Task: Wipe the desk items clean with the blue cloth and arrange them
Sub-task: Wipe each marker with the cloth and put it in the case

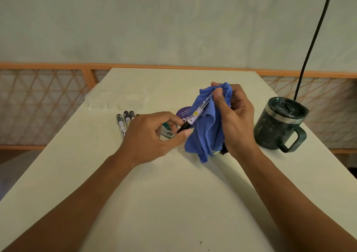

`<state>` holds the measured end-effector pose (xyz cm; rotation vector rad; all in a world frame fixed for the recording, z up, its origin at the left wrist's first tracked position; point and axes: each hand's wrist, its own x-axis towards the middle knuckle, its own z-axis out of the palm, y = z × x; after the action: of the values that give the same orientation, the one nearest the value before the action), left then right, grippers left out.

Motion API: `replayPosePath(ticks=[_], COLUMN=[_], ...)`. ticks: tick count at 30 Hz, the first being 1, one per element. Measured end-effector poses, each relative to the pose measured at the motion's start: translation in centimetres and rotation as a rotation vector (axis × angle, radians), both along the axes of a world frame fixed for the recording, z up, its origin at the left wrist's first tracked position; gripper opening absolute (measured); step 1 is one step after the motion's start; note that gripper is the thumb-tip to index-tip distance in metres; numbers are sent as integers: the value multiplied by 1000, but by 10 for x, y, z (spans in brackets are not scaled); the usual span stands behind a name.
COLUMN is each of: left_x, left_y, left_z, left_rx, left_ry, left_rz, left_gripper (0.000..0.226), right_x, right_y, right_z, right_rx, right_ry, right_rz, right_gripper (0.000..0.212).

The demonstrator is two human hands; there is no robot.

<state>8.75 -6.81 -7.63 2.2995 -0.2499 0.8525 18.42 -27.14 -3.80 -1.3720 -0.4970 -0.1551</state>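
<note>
A white marker point(196, 114) with a black cap is held tilted above the desk. My left hand point(152, 135) pinches its black lower end. My right hand point(234, 114) holds the blue cloth point(207, 134) bunched round the marker's upper end, thumb pressing on the cloth. The rest of the cloth hangs down to the desk. Three more markers point(124, 121) lie side by side on the desk to the left. A purple round item point(183, 114) and a white-green item point(167, 131) lie behind my left hand, partly hidden.
A dark green mug point(280, 124) with a handle and lid stands at the right of the white desk point(173, 193). A black cable point(313, 45) hangs down behind it. An orange lattice railing point(42, 105) runs behind the desk.
</note>
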Motion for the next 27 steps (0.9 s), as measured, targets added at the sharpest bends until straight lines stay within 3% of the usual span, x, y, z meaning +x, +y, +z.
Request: replayPosePath(ticks=[5, 11, 13, 16, 19, 23, 27], left_x=[5, 5, 6, 7, 10, 12, 11], left_y=[0, -7, -8, -8, -8, -2, -3], left_z=[-4, 0, 2, 1, -3, -4, -6], left_rx=[-10, 18, 23, 19, 6, 28, 75], left_ry=[-82, -208, -233, -242, -249, -282, -290], left_rz=[63, 118, 149, 166, 175, 185, 180], left_gripper=[22, 17, 17, 17, 17, 18, 15], right_x=[6, 7, 4, 0, -9, -15, -13], right_y=[-2, -2, 1, 7, 12, 14, 12], right_z=[-3, 0, 0, -5, -8, -10, -12], right_rx=[72, 138, 169, 142, 167, 87, -65], right_ry=[27, 102, 184, 313, 429, 292, 111], right_rz=[-42, -105, -97, -7, 216, 403, 306], right_gripper=[6, 7, 20, 40, 39, 30, 35])
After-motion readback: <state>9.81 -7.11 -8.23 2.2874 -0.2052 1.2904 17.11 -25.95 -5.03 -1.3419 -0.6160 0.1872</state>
